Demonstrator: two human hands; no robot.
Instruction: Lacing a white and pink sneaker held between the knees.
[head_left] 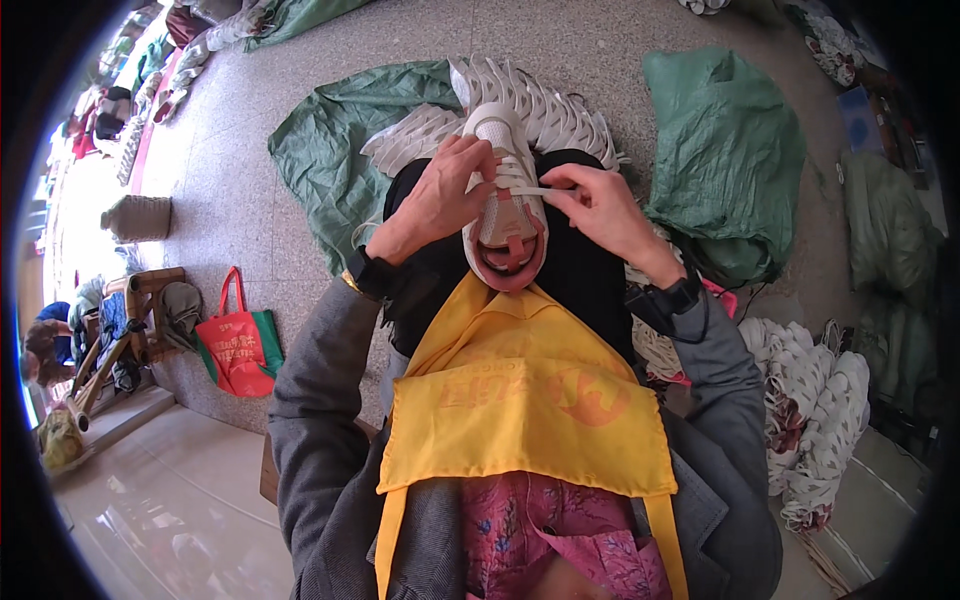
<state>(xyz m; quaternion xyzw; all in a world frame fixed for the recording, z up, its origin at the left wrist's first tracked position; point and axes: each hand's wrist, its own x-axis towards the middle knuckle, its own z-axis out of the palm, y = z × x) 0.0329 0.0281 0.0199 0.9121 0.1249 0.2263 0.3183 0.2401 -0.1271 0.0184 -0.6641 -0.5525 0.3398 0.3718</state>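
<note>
A white and pink sneaker [506, 225] rests on my lap, its heel opening toward me and its toe pointing away. Between thumb and fingers, my right hand [605, 208] pinches a flat white shoelace [530, 191], drawn out to the right of the tongue. At the sneaker's left edge is my left hand [440, 195], its fingers bent in a pinch by the lace rows. What lies between those fingertips is mostly hidden. Lace crosses the upper part of the shoe in rows.
Rows of white shoe parts [540, 105] lie beyond my knees on a green sack [335, 140]. Another green sack [725, 150] stands right. Bundled white laced uppers [815, 410] lie lower right. Left are a red and green bag [240, 345], a twine spool [138, 218] and a bamboo chair [150, 300].
</note>
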